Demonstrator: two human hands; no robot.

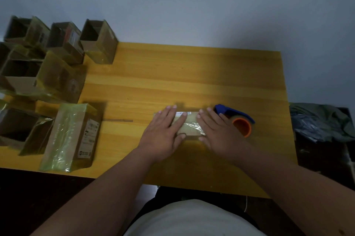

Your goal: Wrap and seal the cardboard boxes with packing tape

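A small flat cardboard box (189,127) lies on the yellow wooden table (192,74), with shiny clear tape over its top. My left hand (164,134) lies flat on the box's left part, fingers straight. My right hand (217,130) presses flat on its right end, fingers straight. Just right of my right hand sits a tape dispenser (238,118) with a blue handle and an orange roll core.
A taped box (72,137) lies at the table's front left. Several open cardboard boxes (63,43) wrapped in yellowish tape crowd the left side. A thin brown strip (119,120) lies on the table. Dark plastic bags (318,122) sit right of the table.
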